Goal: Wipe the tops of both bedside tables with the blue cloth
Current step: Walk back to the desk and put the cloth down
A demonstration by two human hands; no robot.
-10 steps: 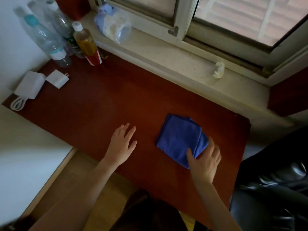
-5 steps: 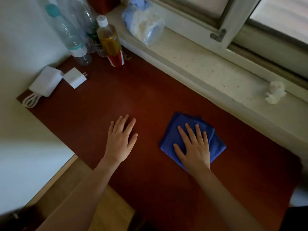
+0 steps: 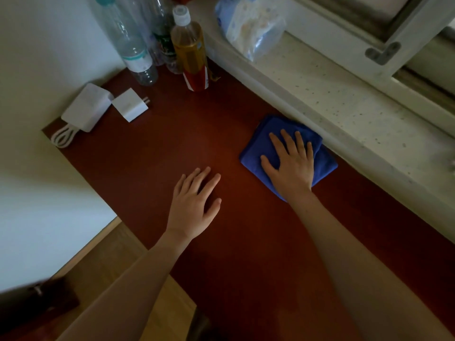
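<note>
**A:** On the table (image 3: 152, 156), right side: what's the right hand (image 3: 290, 166) doing exactly?

**B:** It's lying flat on the blue cloth (image 3: 256, 148), palm down, fingers (image 3: 286, 141) spread and pointing toward about 12 o'clock. Not pinching or curling round anything, just an open palm on top of the folded cloth. The cloth sits at roughly 2 o'clock from the middle of the table, with its far corner right up against the pale stone windowsill (image 3: 344, 102).

**A:** And the other one?

**B:** The left hand (image 3: 194, 205) is open too, fingers a bit apart, resting on or just above the bare red-brown wood at about 8 o'clock from the cloth. Can't honestly tell if it touches. It holds nothing, and it's clear of the cloth.

**A:** What's the clutter further out?

**B:** Far corner at around 11 o'clock has a bunch of bottles: a clear water bottle (image 3: 134, 48) with a pale label, a bottle of amber drink (image 3: 190, 50) with a white cap and red label, and a couple more clear ones behind. At 10 o'clock, near the left edge, two white chargers (image 3: 86, 110) lie touching, one with a looped white cable (image 3: 62, 137). Up on the sill at 1 o'clock there's a crumpled plastic bag (image 3: 251, 25), and a window frame (image 3: 384, 52) past it.
</note>
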